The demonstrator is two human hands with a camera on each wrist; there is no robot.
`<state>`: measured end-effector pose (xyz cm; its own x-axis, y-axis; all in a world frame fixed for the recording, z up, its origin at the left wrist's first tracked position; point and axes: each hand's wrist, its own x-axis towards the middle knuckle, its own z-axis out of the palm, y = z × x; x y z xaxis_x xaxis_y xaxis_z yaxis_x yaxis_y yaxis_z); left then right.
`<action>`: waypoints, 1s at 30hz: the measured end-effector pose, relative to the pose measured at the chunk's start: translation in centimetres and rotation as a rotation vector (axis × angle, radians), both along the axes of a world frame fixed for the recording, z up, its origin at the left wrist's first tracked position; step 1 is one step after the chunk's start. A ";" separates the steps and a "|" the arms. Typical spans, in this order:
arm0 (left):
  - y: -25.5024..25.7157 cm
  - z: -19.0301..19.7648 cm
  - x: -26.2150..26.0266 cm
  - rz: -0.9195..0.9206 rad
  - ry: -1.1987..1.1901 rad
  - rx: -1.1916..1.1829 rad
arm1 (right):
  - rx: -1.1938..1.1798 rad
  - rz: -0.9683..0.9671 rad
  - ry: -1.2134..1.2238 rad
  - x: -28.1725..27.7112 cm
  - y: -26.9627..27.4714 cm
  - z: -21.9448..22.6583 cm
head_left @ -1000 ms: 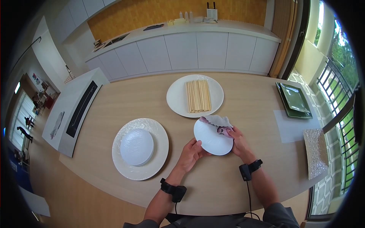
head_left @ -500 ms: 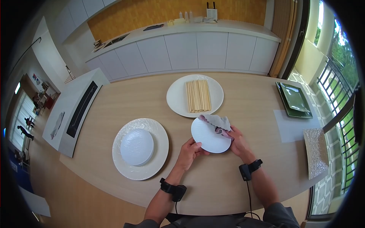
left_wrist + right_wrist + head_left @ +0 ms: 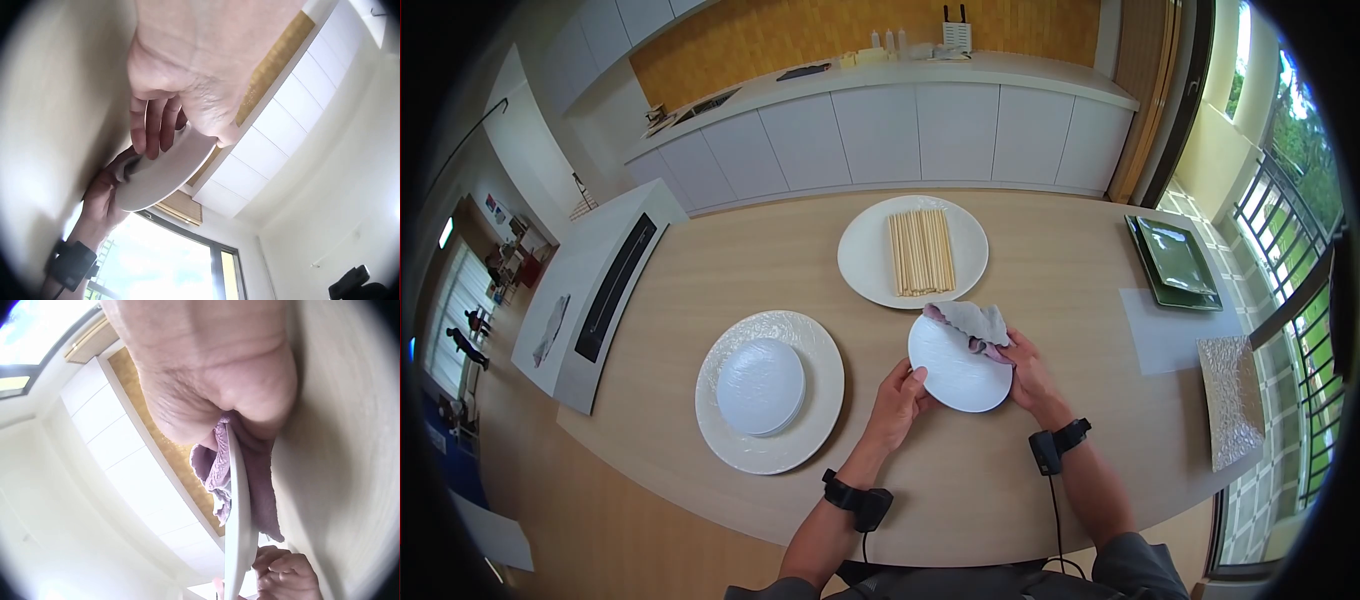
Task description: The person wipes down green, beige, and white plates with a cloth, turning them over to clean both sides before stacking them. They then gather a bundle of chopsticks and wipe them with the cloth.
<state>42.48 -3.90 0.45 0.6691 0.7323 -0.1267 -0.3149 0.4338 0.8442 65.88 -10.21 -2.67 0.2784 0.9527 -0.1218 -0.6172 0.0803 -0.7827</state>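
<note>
A small white plate point(image 3: 956, 372) is held above the table between both hands, tilted toward the head camera. My left hand point(image 3: 897, 405) grips its left edge, thumb on the upper face and fingers beneath, as the left wrist view shows. At the right edge my right hand point(image 3: 1028, 375) pinches the plate through a grey and mauve cloth point(image 3: 975, 322). In the right wrist view the cloth point(image 3: 262, 494) hangs over both faces of the plate point(image 3: 236, 537). The right fingertips are hidden in its folds.
On the left, a stack of small white plates point(image 3: 760, 388) sits on a large white plate point(image 3: 820, 430). Behind the hands, a white oval plate point(image 3: 862, 250) bears a bundle of pale sticks point(image 3: 921, 253). Green square plates point(image 3: 1180, 262) and a silvery rectangular plate point(image 3: 1230, 405) lie at right.
The held plate shifted slightly left, then back right and a little nearer the body. Both hands keep their hold, and the cloth stays at the plate's upper right.
</note>
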 end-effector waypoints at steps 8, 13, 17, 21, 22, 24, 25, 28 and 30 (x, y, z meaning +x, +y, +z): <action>-0.6 1.5 0.5 -0.078 -0.025 0.031 | -0.015 -0.052 0.033 0.1 0.0 0.0; -0.1 0.9 -0.2 -0.053 0.075 0.107 | -0.029 -0.010 -0.006 0.2 -0.1 0.1; 0.8 -0.8 -0.9 -0.103 0.102 0.073 | -0.035 0.020 -0.021 -0.2 -0.3 0.9; 1.4 -2.2 -1.2 -0.138 0.072 -0.037 | -0.005 0.070 -0.014 -0.3 -0.5 1.0; 1.1 -2.2 -0.8 -0.072 0.041 -0.078 | 0.013 0.082 -0.022 -0.2 -0.5 0.9; 0.7 -1.9 -0.2 -0.007 0.011 -0.120 | 0.009 0.054 -0.019 -0.2 -0.3 0.5; 0.4 -1.5 0.0 0.004 0.011 -0.098 | 0.005 0.027 -0.017 -0.2 -0.2 0.4; -0.2 -0.3 0.2 -0.003 0.011 -0.030 | 0.009 -0.006 0.017 0.0 -0.1 0.1; -0.3 -0.2 0.4 -0.021 0.012 0.019 | 0.000 -0.037 0.018 0.0 0.1 -0.3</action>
